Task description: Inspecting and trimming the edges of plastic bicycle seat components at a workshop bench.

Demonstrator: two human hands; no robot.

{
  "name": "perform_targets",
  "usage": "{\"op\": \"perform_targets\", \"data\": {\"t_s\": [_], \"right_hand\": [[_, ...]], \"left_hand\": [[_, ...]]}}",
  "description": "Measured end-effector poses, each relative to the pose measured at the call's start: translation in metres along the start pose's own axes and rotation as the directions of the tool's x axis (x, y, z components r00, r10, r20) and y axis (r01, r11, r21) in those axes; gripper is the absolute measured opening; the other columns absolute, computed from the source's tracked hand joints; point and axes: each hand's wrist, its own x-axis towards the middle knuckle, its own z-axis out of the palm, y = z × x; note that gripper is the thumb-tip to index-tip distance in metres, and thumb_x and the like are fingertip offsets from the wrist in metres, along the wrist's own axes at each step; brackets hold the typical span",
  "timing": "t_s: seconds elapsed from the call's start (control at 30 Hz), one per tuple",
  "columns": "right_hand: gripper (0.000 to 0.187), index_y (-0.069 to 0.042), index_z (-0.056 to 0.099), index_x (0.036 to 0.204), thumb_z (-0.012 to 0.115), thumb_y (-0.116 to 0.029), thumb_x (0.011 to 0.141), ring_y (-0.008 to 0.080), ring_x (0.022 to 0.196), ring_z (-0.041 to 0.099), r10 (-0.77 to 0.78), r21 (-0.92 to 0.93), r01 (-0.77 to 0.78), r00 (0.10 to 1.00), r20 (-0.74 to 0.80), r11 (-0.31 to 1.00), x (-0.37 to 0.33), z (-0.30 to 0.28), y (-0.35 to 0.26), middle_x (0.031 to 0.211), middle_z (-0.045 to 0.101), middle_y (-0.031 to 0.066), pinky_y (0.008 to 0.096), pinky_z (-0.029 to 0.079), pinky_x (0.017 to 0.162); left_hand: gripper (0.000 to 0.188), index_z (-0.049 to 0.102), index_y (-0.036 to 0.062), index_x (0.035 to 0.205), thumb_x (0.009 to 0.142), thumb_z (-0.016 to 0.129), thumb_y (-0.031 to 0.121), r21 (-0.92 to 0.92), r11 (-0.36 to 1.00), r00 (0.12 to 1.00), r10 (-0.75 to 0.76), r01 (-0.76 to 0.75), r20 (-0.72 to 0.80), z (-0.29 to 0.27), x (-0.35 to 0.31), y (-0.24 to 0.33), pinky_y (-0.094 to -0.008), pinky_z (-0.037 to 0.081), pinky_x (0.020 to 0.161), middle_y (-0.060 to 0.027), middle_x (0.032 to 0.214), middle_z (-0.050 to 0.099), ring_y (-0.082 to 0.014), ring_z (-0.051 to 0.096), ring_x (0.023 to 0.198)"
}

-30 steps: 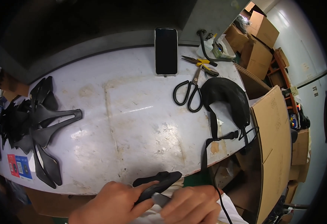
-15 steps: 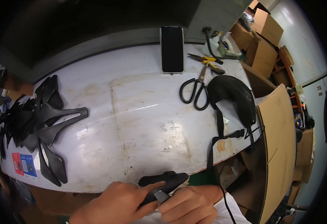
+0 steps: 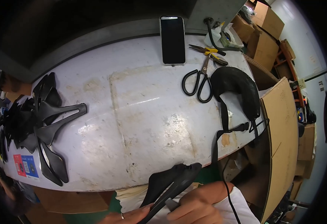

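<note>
At the table's near edge, my left hand (image 3: 128, 217), with a ring on one finger, grips a long black moulded piece (image 3: 157, 183) with a slit along its middle. The piece slants up to the right, its far end over the table edge. My right hand (image 3: 199, 211) is closed around a short grey flat blade-like tool (image 3: 172, 204); its handle is hidden in my fingers. The tool's tip points toward the black piece, close beside it; I cannot tell whether they touch. Similar black forked pieces (image 3: 51, 130) lie heaped at the left of the table.
On the white table (image 3: 96, 145) lie black-handled scissors (image 3: 199, 86), yellow-handled pliers (image 3: 208, 50) and a black curved padded item (image 3: 240, 84) with a strap. A phone (image 3: 172, 42) stands at the back. Cardboard (image 3: 281, 149) rises along the right side.
The black piece has turned and shows more of its length and slit. My left hand has moved down and left, while my right hand has shifted slightly right. The view has tilted slightly.
</note>
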Motion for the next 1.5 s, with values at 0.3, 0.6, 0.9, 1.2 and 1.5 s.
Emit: {"op": "perform_targets", "data": {"t_s": [0.3, 0.6, 0.9, 1.2, 1.5], "right_hand": [[0.022, -0.003, 0.064, 0.075, 0.067, -0.01, 0.095, 0.0241, 0.055, 0.06, -0.002, 0.039, 0.008, 0.99, -0.14, 0.999, -0.005, 0.036, 0.004, 0.068, 0.061, 0.0113, 0.0414, 0.055, 0.06], [0.02, 0.001, 0.062, 0.074, 0.069, -0.009, 0.09, 0.0258, 0.052, 0.062, -0.132, 0.002, 0.165, 0.796, -0.591, 0.986, -0.015, 0.048, 0.024, 0.061, 0.061, 0.0129, 0.0407, 0.056, 0.057], [0.018, 0.002, 0.057, 0.085, 0.07, -0.009, 0.089, 0.0269, 0.051, 0.064, 0.059, -0.056, -0.06, 0.998, -0.026, 0.997, -0.005, -0.053, -0.009, 0.064, 0.064, 0.0168, 0.0411, 0.057, 0.053], [0.018, -0.002, 0.061, 0.078, 0.072, -0.01, 0.09, 0.0256, 0.054, 0.063, -0.106, -0.143, 0.096, 0.992, -0.066, 0.985, -0.021, 0.011, 0.005, 0.063, 0.062, 0.0102, 0.0425, 0.058, 0.063], [0.02, -0.003, 0.061, 0.075, 0.072, -0.011, 0.09, 0.0263, 0.054, 0.062, -0.002, 0.109, 0.015, 0.993, -0.12, 0.994, -0.007, 0.035, 0.01, 0.064, 0.063, 0.0106, 0.0437, 0.057, 0.061]], "left_hand": [[0.06, 0.053, -0.0071, 0.145, 0.091, 0.074, 0.008, -0.051, 0.994, 0.969, 0.086, -0.1, -0.232, 0.046, 0.012, -0.026, -0.0377, 0.059, 0.079, -0.0265, 0.124, 0.07, -0.0318, 0.076, 0.093], [0.052, 0.058, -0.0079, 0.137, 0.09, 0.074, 0.008, -0.158, 0.976, 0.932, 0.084, -0.147, -0.352, 0.061, 0.028, -0.044, -0.0379, 0.059, 0.075, -0.0242, 0.111, 0.073, -0.0337, 0.075, 0.086], [0.047, 0.061, -0.0085, 0.137, 0.091, 0.069, 0.0, -0.265, 0.964, 0.991, -0.025, -0.011, -0.132, 0.03, 0.029, -0.044, -0.0252, 0.059, 0.062, -0.0129, 0.095, 0.078, -0.0143, 0.076, 0.068], [0.067, 0.046, -0.0064, 0.151, 0.089, 0.072, -0.002, -0.331, 0.943, 0.999, -0.034, 0.023, -0.026, 0.046, 0.034, -0.037, -0.026, 0.059, 0.069, -0.0184, 0.114, 0.074, -0.0172, 0.076, 0.081], [0.067, 0.04, -0.0104, 0.152, 0.095, 0.071, 0.005, 0.052, 0.974, 0.905, 0.222, -0.219, -0.364, 0.067, 0.064, -0.038, -0.0281, 0.056, 0.079, -0.0275, 0.133, 0.064, -0.0263, 0.073, 0.096]]}}
